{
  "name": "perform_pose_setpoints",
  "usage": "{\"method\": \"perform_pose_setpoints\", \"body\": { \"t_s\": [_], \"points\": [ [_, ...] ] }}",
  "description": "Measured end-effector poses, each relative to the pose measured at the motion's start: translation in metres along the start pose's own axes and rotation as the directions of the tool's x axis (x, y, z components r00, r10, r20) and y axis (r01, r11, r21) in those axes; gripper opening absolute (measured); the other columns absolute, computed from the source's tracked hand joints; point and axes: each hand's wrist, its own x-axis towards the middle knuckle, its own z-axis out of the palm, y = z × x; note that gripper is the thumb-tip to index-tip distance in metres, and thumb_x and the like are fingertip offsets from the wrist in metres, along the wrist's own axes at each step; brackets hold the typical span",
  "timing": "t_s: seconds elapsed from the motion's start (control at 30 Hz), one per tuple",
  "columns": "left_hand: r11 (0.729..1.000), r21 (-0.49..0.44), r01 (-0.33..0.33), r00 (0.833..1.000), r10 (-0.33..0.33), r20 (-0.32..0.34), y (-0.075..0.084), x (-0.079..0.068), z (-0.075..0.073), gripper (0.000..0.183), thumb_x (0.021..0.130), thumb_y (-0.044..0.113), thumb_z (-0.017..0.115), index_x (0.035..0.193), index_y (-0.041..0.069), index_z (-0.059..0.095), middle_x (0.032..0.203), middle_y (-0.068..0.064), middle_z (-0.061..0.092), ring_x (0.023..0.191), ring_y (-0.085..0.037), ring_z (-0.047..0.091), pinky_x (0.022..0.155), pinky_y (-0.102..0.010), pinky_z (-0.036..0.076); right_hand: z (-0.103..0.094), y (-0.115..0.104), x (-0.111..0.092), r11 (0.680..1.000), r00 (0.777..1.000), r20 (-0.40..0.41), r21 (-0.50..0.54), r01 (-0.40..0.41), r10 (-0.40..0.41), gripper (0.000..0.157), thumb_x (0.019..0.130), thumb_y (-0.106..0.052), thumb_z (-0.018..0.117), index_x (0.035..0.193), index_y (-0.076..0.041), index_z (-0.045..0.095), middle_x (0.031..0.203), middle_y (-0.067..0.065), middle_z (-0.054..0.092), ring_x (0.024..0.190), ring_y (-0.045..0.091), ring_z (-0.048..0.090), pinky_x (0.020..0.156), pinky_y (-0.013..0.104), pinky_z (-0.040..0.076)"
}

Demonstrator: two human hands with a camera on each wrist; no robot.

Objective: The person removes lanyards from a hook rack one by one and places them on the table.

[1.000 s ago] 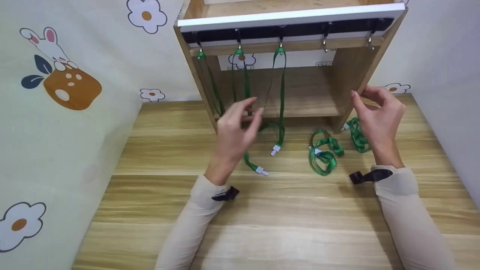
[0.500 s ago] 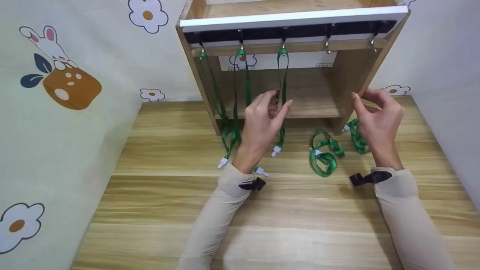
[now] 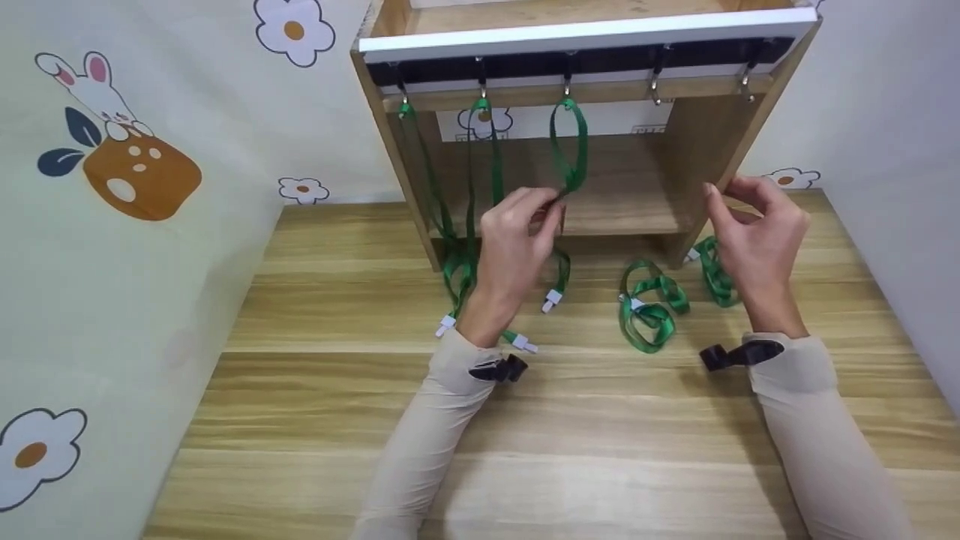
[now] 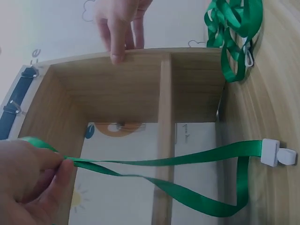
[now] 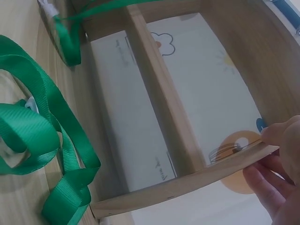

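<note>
My left hand (image 3: 514,236) pinches a green lanyard (image 3: 581,154) between thumb and fingers, below the middle hook of a wooden shelf unit (image 3: 585,31). The lanyard's top loop is on that hook; its strap runs down to a white clip (image 3: 553,298) by the tabletop. In the left wrist view the two strands of the lanyard (image 4: 206,155) spread below the pinch. My right hand (image 3: 761,232) grips the unit's right side panel (image 3: 701,142). The right wrist view has its thumb and fingers (image 5: 262,187) on either side of the panel edge.
Two more green lanyards, one on the second hook (image 3: 495,161), one on the leftmost hook (image 3: 424,157), hang left of my hand. Coiled lanyards (image 3: 649,315) lie on the wooden tabletop (image 3: 600,450) at right. The two right hooks (image 3: 655,90) bear nothing. Patterned walls stand around.
My left hand has moved right from beside the second lanyard and taken hold of the middle one, drawing its strands together. The right hand has stayed on the panel.
</note>
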Motion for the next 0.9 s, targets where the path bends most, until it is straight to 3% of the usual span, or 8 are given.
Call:
{"method": "perform_pose_setpoints", "body": {
  "t_s": [0.17, 0.37, 0.43, 0.5, 0.67, 0.73, 0.8, 0.9],
  "points": [
    [0.988, -0.062, -0.139, 0.99, 0.139, -0.005, 0.004, 0.006, -0.009, 0.012, 0.103, 0.01, 0.075, 0.103, 0.002, 0.084, 0.099, -0.01, 0.082, 0.091, -0.018, 0.08, 0.086, -0.013, 0.063, 0.001, 0.001, 0.0, 1.0, 1.0, -0.006, 0.018, 0.02, -0.02, 0.034, 0.096, -0.033, 0.084, 0.121, -0.01, 0.08, 0.122, 0.006, 0.082, 0.113, 0.014, 0.079, 0.089, 0.016, 0.063],
    [0.967, -0.121, -0.222, 0.957, 0.24, 0.164, 0.008, 0.008, -0.019, 0.012, 0.104, 0.011, 0.074, 0.103, 0.004, 0.083, 0.103, -0.007, 0.082, 0.097, -0.016, 0.078, 0.09, -0.016, 0.063, 0.001, 0.002, 0.0, 1.0, 1.0, -0.007, 0.012, 0.008, -0.008, 0.034, 0.096, -0.034, 0.084, 0.122, -0.012, 0.08, 0.123, 0.005, 0.082, 0.114, 0.014, 0.079, 0.089, 0.016, 0.064],
    [0.967, -0.125, -0.224, 0.928, 0.25, 0.277, 0.008, 0.008, -0.023, 0.011, 0.104, 0.01, 0.074, 0.106, 0.005, 0.084, 0.107, -0.006, 0.082, 0.1, -0.015, 0.078, 0.092, -0.018, 0.063, 0.001, 0.002, 0.0, 1.0, 1.0, -0.009, 0.013, 0.01, -0.01, 0.034, 0.096, -0.033, 0.084, 0.122, -0.012, 0.08, 0.122, 0.005, 0.082, 0.114, 0.014, 0.079, 0.089, 0.015, 0.063],
    [0.975, -0.112, -0.193, 0.884, 0.222, 0.412, 0.007, 0.009, -0.028, 0.012, 0.104, 0.01, 0.073, 0.109, 0.006, 0.084, 0.11, -0.006, 0.083, 0.103, -0.015, 0.078, 0.093, -0.02, 0.064, 0.001, 0.002, 0.0, 1.0, 1.0, -0.012, 0.014, 0.016, -0.016, 0.034, 0.096, -0.033, 0.084, 0.121, -0.011, 0.08, 0.122, 0.005, 0.082, 0.113, 0.013, 0.079, 0.088, 0.014, 0.063],
    [0.999, -0.015, -0.04, 0.692, 0.039, 0.721, 0.003, 0.008, -0.035, 0.015, 0.104, 0.011, 0.073, 0.113, 0.009, 0.085, 0.113, -0.005, 0.084, 0.098, -0.014, 0.077, 0.089, -0.026, 0.066, 0.001, 0.002, 0.0, 1.0, 1.0, -0.012, 0.001, 0.014, -0.014, 0.035, 0.096, -0.035, 0.084, 0.121, -0.011, 0.08, 0.122, 0.005, 0.082, 0.113, 0.014, 0.078, 0.088, 0.014, 0.063],
    [1.0, 0.024, -0.011, 0.643, -0.012, 0.766, 0.002, 0.007, -0.034, 0.016, 0.105, 0.011, 0.073, 0.116, 0.01, 0.085, 0.115, -0.004, 0.083, 0.099, -0.013, 0.076, 0.09, -0.027, 0.066, 0.001, 0.002, 0.0, 1.0, 1.0, -0.012, -0.002, 0.008, -0.008, 0.035, 0.096, -0.036, 0.083, 0.121, -0.011, 0.08, 0.123, 0.005, 0.082, 0.115, 0.014, 0.078, 0.089, 0.016, 0.064],
    [0.999, 0.038, -0.009, 0.634, -0.024, 0.773, 0.0, 0.006, -0.031, 0.018, 0.106, 0.011, 0.071, 0.118, 0.012, 0.085, 0.118, -0.003, 0.083, 0.102, -0.013, 0.076, 0.093, -0.028, 0.066, 0.0, 0.002, 0.0, 1.0, 1.0, -0.009, 0.0, 0.008, -0.008, 0.035, 0.097, -0.036, 0.083, 0.121, -0.011, 0.08, 0.123, 0.005, 0.082, 0.116, 0.015, 0.078, 0.09, 0.017, 0.064],
    [1.0, 0.016, -0.019, 0.671, 0.001, 0.741, -0.005, 0.005, -0.025, 0.021, 0.108, 0.01, 0.067, 0.12, 0.013, 0.084, 0.12, -0.002, 0.083, 0.106, -0.012, 0.076, 0.095, -0.026, 0.065, 0.0, 0.002, 0.0, 1.0, 1.0, -0.007, 0.004, 0.013, -0.013, 0.034, 0.097, -0.036, 0.083, 0.121, -0.012, 0.08, 0.123, 0.004, 0.081, 0.116, 0.015, 0.078, 0.09, 0.018, 0.064]
  ]
}}
